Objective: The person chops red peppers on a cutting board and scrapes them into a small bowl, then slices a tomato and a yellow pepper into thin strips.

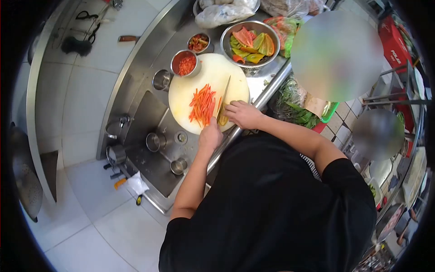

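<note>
My left hand (211, 135) is closed round the handle of a kitchen knife (226, 89). Its long blade points away from me over a round white cutting board (186, 86). On the right side of the blade, the curled fingers of my right hand (243, 114) press a yellow-green bell pepper piece (223, 119) against the board. The fingers partly cover this piece. Thin red-orange pepper strips (202, 105) lie in a pile left of the knife, and a few rest right beside the blade.
A metal bowl (223, 53) of cut peppers stands behind the board. Metal cups hold chopped red pieces (186, 66) and mixed chopped vegetables (198, 42). Left lies a steel sink (149, 113) with metal cups. Bagged greens (290, 97) are at right, near blurred areas.
</note>
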Available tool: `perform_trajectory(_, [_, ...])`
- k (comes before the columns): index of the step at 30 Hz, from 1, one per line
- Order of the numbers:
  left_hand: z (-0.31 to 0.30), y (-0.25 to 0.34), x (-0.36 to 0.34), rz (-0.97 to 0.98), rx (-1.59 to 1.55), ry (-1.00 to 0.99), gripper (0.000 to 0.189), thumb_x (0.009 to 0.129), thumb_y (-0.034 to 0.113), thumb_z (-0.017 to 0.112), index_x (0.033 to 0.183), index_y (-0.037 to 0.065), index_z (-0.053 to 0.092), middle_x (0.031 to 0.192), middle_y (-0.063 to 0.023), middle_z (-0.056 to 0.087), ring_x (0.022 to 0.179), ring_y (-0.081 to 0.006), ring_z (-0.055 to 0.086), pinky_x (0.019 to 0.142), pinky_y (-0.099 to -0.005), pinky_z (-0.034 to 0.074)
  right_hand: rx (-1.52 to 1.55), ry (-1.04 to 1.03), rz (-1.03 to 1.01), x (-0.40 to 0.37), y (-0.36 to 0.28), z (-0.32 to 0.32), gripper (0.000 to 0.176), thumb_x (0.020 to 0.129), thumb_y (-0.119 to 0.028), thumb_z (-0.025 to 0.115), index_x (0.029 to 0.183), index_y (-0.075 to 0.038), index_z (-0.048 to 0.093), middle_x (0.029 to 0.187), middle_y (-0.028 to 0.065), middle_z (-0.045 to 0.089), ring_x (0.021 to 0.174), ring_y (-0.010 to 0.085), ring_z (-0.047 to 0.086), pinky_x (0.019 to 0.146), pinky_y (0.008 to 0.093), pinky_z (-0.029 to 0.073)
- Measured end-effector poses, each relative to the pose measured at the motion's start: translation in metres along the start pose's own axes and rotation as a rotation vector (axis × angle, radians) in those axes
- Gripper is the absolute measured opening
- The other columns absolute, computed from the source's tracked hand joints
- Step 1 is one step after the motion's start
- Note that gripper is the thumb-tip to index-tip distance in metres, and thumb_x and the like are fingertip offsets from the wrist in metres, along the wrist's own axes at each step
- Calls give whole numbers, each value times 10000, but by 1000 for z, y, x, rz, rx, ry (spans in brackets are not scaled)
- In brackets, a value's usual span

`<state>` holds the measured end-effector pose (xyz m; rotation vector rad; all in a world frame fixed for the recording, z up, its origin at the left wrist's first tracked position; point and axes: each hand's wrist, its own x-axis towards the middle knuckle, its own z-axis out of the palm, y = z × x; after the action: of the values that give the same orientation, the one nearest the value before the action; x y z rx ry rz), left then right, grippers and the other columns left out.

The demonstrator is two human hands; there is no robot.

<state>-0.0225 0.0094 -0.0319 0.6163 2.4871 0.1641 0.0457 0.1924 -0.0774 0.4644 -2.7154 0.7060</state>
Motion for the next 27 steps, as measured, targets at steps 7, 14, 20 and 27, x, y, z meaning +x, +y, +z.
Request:
perform_trajectory(7, [0,16,-1,-26,-37,19,209,955,194,497,1097,42,475,862,-325,648,851,-502,643,759,-590,487,62,-3,-41,-1,30,8,117,853,-154,568,942,-86,605,1009,38,559,1014,226,554,904,343,466])
perform_trajectory(14, [-8,28,-13,-39,-42,18,205,945,181,507,1073,28,462,845,-330,647,814,-505,645,736,-594,490,108,-191,8,7,38,2,198,842,-87,538,1024,-55,608,1087,89,591,1047,267,580,941,353,475])
perform_trajectory(20, [-33,28,-57,-106,67,-107,214,921,114,474,1117,28,460,837,-329,649,831,-497,653,773,-584,499,38,-161,6,14,35,0,183,819,-114,547,951,-51,657,1007,58,594,1021,226,584,921,336,490])
perform_trajectory(27, [1,22,-15,-93,-17,-73,220,939,132,471,1123,12,452,848,-331,649,829,-494,651,767,-584,497,24,-205,-17,19,39,-6,192,821,-115,548,954,-59,673,1024,51,608,1032,224,589,934,348,484])
